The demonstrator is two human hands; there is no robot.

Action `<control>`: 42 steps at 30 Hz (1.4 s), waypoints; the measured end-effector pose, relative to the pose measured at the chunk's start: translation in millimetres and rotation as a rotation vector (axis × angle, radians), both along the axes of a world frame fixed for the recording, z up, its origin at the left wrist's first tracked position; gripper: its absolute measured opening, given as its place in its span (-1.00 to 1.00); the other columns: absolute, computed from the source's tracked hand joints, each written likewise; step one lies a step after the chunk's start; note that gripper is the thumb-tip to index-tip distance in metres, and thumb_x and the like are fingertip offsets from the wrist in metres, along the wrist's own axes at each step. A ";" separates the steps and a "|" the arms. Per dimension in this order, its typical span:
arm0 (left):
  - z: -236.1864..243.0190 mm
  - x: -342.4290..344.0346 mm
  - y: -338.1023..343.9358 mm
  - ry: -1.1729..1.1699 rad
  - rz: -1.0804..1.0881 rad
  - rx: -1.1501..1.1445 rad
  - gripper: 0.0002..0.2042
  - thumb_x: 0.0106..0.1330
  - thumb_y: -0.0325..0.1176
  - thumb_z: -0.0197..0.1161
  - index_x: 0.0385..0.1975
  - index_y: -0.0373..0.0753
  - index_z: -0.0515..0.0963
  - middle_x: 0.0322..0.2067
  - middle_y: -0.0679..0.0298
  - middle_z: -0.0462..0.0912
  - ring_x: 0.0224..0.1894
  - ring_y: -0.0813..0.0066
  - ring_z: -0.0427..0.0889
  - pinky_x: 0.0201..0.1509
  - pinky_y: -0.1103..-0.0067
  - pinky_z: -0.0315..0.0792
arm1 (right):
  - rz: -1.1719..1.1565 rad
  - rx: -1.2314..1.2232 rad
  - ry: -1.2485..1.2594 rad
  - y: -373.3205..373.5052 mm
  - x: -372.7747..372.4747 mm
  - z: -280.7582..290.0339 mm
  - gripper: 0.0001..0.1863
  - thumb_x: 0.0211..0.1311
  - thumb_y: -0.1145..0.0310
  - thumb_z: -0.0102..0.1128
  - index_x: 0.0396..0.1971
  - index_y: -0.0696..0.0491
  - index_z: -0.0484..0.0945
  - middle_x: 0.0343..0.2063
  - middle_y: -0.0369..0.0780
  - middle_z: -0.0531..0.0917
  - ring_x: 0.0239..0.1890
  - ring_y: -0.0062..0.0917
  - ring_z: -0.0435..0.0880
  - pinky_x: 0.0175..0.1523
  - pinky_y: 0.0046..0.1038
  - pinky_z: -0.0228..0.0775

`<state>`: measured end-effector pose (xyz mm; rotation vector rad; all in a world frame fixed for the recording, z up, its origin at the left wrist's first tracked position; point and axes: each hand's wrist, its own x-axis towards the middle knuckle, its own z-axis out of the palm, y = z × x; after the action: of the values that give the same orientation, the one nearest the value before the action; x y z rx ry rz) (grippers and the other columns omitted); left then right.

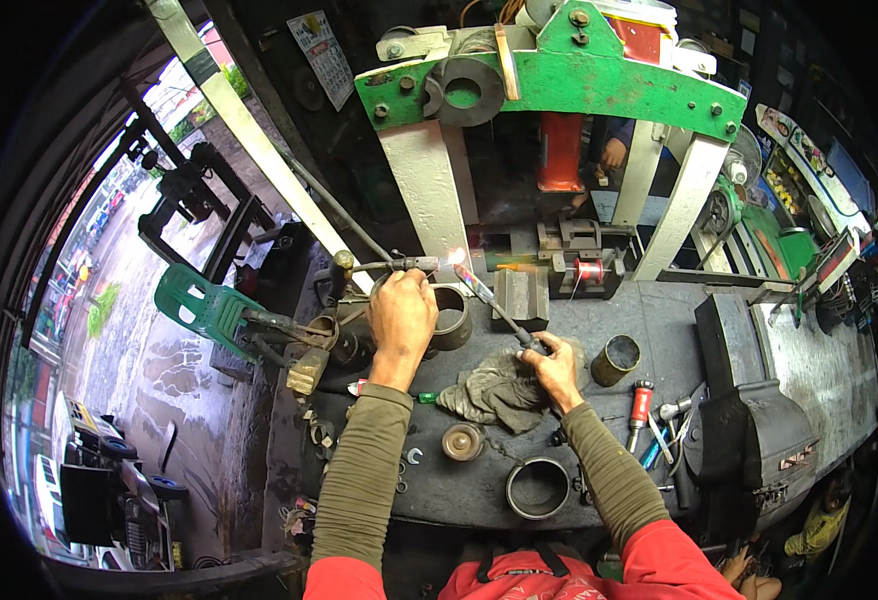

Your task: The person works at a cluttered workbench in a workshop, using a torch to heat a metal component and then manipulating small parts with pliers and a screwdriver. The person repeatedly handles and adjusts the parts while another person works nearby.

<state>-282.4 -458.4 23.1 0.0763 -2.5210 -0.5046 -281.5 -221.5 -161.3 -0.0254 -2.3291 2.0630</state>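
My left hand (pixel 404 312) is closed at a metal rod with a thicker cylindrical end (pixel 417 264), left of the press frame. My right hand (pixel 555 368) grips a slim, rod-like tool (pixel 507 318) with a dark handle, slanting up and left. Its far end nearly meets the rod's end, where a bright glow (pixel 456 257) hides any contact. Below my left hand stands a metal cylinder (pixel 450 318). A crumpled grey rag (pixel 497 392) lies between my forearms. Nearer me are a round metal part (pixel 462 441) and a metal ring (pixel 537 487).
A green-and-white press frame (pixel 599 85) rises over the dark bench (pixel 649 330). A metal block (pixel 522 296) and a spool of red wire (pixel 588 271) sit beneath it. A red-handled tool (pixel 642 403) lies right; a green plastic chair (pixel 199 305) stands left. Another person's hand (pixel 614 153) shows behind.
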 end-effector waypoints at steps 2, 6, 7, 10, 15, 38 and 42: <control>-0.7 -0.2 -0.1 -0.003 0.006 0.008 -0.86 0.27 -0.38 0.31 -0.28 -0.29 0.72 -0.27 0.06 0.74 -0.17 0.00 0.72 -0.04 0.24 0.58 | -0.005 0.025 0.003 0.0 -0.5 -0.8 -0.66 -0.01 0.39 0.49 -0.18 0.14 0.73 -0.50 -0.38 0.64 -0.50 -0.71 0.48 -0.37 -0.57 0.30; -0.8 11.0 0.6 0.059 0.006 0.074 -0.84 0.29 -0.37 0.29 -0.25 -0.28 0.72 -0.30 0.03 0.74 -0.24 -0.01 0.72 -0.10 0.24 0.57 | -0.012 0.000 0.005 0.3 0.0 1.0 -0.68 0.00 0.39 0.49 -0.20 0.15 0.72 -0.51 -0.40 0.62 -0.50 -0.72 0.46 -0.39 -0.57 0.28; -1.7 18.9 1.9 0.079 0.018 0.113 -0.84 0.29 -0.37 0.29 -0.25 -0.28 0.73 -0.33 0.02 0.74 -0.28 0.01 0.73 -0.14 0.25 0.57 | -0.013 -0.009 -0.004 0.4 0.3 2.1 -0.69 0.00 0.39 0.48 -0.21 0.16 0.72 -0.52 -0.40 0.62 -0.50 -0.72 0.45 -0.39 -0.56 0.28; -9.1 56.2 10.1 0.108 0.025 0.231 -0.83 0.30 -0.38 0.33 -0.23 -0.33 0.73 -0.49 0.07 0.71 -0.48 0.27 0.67 -0.32 0.40 0.51 | -0.019 -0.010 -0.029 -0.3 0.6 5.6 -0.72 0.02 0.40 0.47 -0.25 0.16 0.71 -0.53 -0.40 0.60 -0.50 -0.72 0.45 -0.38 -0.56 0.29; -33.5 144.6 39.0 -0.242 -0.040 0.831 -0.82 0.39 -0.47 0.35 -0.09 -0.40 0.68 -0.44 0.37 0.66 -0.46 0.73 0.54 -0.41 0.71 0.43 | -0.014 -0.006 -0.047 -1.6 -2.4 8.5 -0.76 0.03 0.40 0.44 -0.29 0.17 0.69 -0.54 -0.38 0.60 -0.47 -0.70 0.48 -0.33 -0.56 0.32; -88.9 298.2 111.6 -0.446 -0.548 0.316 -0.59 0.33 -0.24 0.38 0.16 -0.17 0.59 0.01 0.18 0.59 -0.02 0.14 0.55 0.11 0.36 0.50 | -0.054 -0.059 -0.150 -1.6 12.9 43.2 -0.78 0.01 0.36 0.42 -0.37 0.18 0.71 -0.53 -0.32 0.65 -0.48 -0.62 0.50 -0.31 -0.48 0.31; -50.3 291.6 81.6 -0.445 -0.494 0.324 -0.34 0.32 -0.13 0.41 0.40 -0.15 0.38 0.27 -0.04 0.45 0.17 0.03 0.53 0.28 0.29 0.44 | -0.072 0.049 -0.157 2.0 16.8 50.1 -0.76 0.01 0.36 0.43 -0.35 0.19 0.72 -0.51 -0.30 0.69 -0.48 -0.63 0.54 -0.32 -0.48 0.35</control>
<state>9.2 -376.8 -27.3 -0.3595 -2.8614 -1.2077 -264.6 -219.5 -111.2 -0.2756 -2.4258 2.0381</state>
